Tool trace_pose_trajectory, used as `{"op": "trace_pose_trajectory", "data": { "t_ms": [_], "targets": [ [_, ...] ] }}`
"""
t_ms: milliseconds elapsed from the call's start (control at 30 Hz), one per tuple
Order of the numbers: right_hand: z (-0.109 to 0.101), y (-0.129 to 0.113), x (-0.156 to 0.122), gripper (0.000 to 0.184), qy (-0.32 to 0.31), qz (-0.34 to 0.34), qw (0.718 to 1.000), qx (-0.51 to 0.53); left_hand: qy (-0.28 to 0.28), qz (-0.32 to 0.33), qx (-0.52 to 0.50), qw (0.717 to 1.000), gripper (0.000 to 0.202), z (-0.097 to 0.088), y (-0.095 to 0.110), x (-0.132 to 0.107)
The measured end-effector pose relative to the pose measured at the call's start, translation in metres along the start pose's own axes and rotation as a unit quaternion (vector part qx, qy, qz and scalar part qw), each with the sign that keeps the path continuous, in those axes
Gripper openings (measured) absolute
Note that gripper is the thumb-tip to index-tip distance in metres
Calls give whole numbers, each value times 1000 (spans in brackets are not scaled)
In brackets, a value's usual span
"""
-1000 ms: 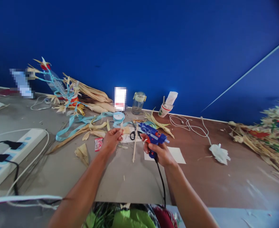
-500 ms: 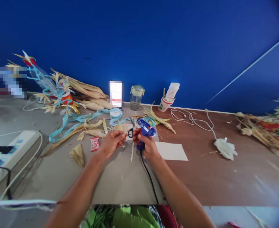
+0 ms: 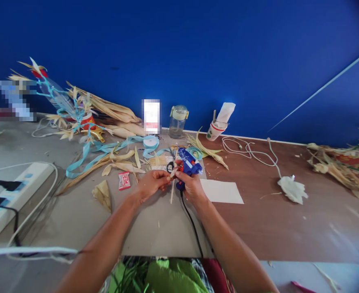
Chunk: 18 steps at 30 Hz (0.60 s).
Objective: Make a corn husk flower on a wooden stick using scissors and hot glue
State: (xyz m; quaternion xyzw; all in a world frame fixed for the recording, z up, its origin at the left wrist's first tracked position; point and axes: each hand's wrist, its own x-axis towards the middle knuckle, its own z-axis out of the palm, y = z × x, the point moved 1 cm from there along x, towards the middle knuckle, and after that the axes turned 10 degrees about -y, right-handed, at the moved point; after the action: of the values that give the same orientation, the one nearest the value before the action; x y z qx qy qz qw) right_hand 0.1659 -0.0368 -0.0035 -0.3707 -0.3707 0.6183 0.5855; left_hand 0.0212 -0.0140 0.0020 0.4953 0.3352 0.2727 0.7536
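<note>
- Two colours, grey and brown, mark the table (image 3: 277, 232).
- Right hand (image 3: 192, 188): wrapped around the glue gun (image 3: 189, 162), above the table.
- Left hand (image 3: 152, 182): narrow, pinching a husk bit (image 3: 174, 172).
- Stick (image 3: 172, 194): below the hands, partly hidden.
- Husk bit: between the hands; whether the right touches it, I cannot tell.

Deep blue wall (image 3: 179, 49), pale diagonal line (image 3: 321, 89) at right, grey-and-brown tabletop (image 3: 274, 236), pale floor (image 3: 350, 276) below

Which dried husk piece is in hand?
The small pale piece pinched by the left hand, next to the glue gun; the folded piece and longer strips lie untouched.
</note>
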Motion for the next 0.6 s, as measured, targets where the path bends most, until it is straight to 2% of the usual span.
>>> {"op": "trace_pose_trajectory", "data": {
  "t_ms": [267, 600],
  "targets": [
    [2, -3, -2, 39, -33, -16, 999, -27, -7, -1, -13, 1000, 32, 1, 1, 1],
    [-4, 1, 0, 31, 3, -35, 998, -47, -11, -13, -10, 1000, 35, 1, -3, 1]
  ]
}}
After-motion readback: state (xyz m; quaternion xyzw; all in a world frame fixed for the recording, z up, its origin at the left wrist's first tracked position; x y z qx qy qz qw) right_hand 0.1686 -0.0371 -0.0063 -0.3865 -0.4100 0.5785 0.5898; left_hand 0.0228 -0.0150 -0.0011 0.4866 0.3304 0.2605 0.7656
